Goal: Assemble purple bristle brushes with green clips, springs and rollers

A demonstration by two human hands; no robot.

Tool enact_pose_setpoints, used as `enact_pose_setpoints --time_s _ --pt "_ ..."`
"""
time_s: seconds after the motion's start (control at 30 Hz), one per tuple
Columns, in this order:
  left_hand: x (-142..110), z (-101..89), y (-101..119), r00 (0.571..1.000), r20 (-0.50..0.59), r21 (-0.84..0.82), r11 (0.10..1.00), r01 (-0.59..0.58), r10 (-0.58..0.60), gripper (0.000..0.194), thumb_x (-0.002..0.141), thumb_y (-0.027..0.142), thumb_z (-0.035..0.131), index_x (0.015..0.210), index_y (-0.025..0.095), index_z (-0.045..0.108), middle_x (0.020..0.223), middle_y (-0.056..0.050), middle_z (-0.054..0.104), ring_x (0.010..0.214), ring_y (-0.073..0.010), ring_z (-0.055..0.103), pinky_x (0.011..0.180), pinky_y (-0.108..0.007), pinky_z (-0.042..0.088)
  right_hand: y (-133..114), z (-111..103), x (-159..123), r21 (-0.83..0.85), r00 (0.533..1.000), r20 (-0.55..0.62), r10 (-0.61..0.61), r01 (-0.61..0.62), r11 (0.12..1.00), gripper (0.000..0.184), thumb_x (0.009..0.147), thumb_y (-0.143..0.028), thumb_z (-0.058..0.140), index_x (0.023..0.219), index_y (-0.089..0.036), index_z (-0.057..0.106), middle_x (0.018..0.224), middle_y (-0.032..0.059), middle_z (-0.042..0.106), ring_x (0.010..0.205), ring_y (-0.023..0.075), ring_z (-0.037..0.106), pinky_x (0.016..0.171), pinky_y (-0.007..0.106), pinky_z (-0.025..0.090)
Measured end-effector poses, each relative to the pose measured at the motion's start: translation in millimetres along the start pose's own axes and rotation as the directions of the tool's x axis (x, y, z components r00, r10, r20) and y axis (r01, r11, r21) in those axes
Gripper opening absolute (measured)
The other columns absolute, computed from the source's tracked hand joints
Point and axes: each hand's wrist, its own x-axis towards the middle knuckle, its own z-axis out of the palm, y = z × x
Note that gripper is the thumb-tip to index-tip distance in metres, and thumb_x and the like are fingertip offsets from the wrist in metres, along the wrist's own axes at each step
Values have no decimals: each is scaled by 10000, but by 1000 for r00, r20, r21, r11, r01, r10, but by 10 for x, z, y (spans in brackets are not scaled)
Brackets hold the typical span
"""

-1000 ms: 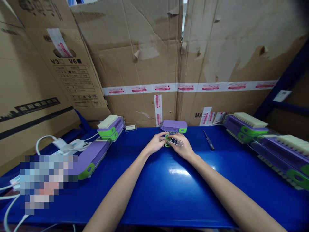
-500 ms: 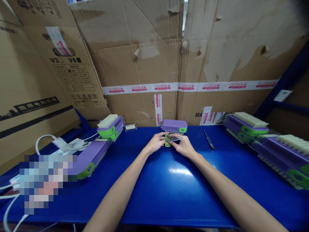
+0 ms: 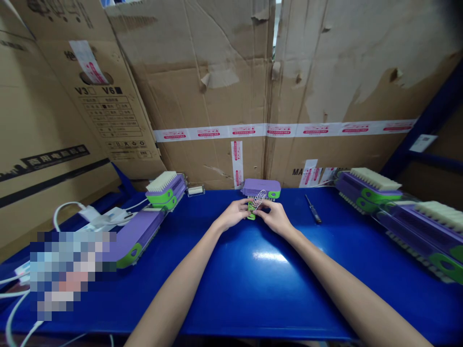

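Observation:
A small green plastic piece (image 3: pixel 252 216) is pinched in the fingers of my left hand (image 3: pixel 234 213). A shiny metal coil spring (image 3: pixel 259 199) rises from it, tilted up and to the right. My right hand (image 3: pixel 276 215) is closed with thumb and fingertips at the spring's lower end, beside the green piece. The exact contact of those fingertips is partly hidden. Just behind both hands lies a purple brush body (image 3: pixel 261 186) with a green end and its bristles facing down.
A screwdriver (image 3: pixel 313 209) lies right of my hands on the blue table (image 3: pixel 235 294). Purple-and-green brushes (image 3: pixel 376 185) are stacked at right, more brushes (image 3: pixel 166 190) at left. White cables and a power strip (image 3: pixel 104 219) lie left. Cardboard (image 3: pixel 213 96) stands behind.
The spring has swung from roughly level, pointing right, to tilted upward. My right fingers have shifted down toward its lower end. My left hand has stayed nearly in place with the green piece.

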Motion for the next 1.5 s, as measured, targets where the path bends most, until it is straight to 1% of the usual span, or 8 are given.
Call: enact_pose_setpoints --time_s 0.2,0.47,0.67,0.87,1.07,1.13,1.3,1.5 --pt "3 -28 -24 1000 20 -36 999 -4 4 620 657 85 662 1255 101 501 951 -118 689 817 -156 629 766 -285 447 28 39 -2 106 998 -15 54 -52 993 211 721 -185 639 927 -197 684 868 36 720 767 171 656 755 299 502" --pt "-12 -51 -19 999 33 -72 997 31 -28 663 633 108 709 1258 98 489 966 -123 682 822 -158 627 800 -307 444 35 37 7 189 995 1 103 -101 977 231 727 -231 640 950 -183 676 873 55 721 794 183 669 759 320 524" --pt "9 -57 -32 999 18 -66 997 48 -46 675 640 108 707 1273 104 470 925 -104 683 790 -144 620 761 -286 439 20 9 19 257 991 43 125 -132 957 240 743 -161 549 956 -161 660 905 76 715 831 182 668 765 317 527" --pt "11 -30 -26 999 -15 -25 999 28 -28 621 643 91 691 1235 98 506 920 -100 687 762 -137 618 736 -267 435 -16 18 4 144 996 62 61 -69 987 329 703 -158 591 1030 -164 631 861 48 689 741 157 625 706 297 507" --pt "25 -34 -48 997 75 -64 998 -6 11 611 628 114 723 1207 123 529 998 -115 675 891 -173 630 859 -318 439 -39 -1 0 -27 996 92 -20 22 999 311 677 -131 628 985 -165 649 783 25 665 688 152 586 655 279 472" --pt "26 -40 -54 996 93 -61 998 -4 9 642 613 109 739 1216 135 520 1021 -117 671 926 -183 627 887 -335 436 -24 -5 0 -14 994 101 -30 32 999 305 691 -128 619 992 -170 651 823 35 679 723 167 606 683 291 484" --pt "28 -49 -76 997 71 -25 1000 -15 17 673 617 93 735 1246 127 498 1020 -129 672 957 -206 627 909 -371 438 19 2 -5 52 993 87 -79 75 996 330 724 -141 612 1048 -194 642 1076 72 675 1002 225 620 898 373 470" --pt "40 -43 -94 1000 8 -23 1000 -10 10 699 618 86 735 1268 101 478 1050 -150 664 980 -227 623 922 -397 442 21 17 -16 -16 992 70 -109 110 994 297 723 -227 651 1018 -190 663 1093 86 671 1034 238 616 928 385 465"
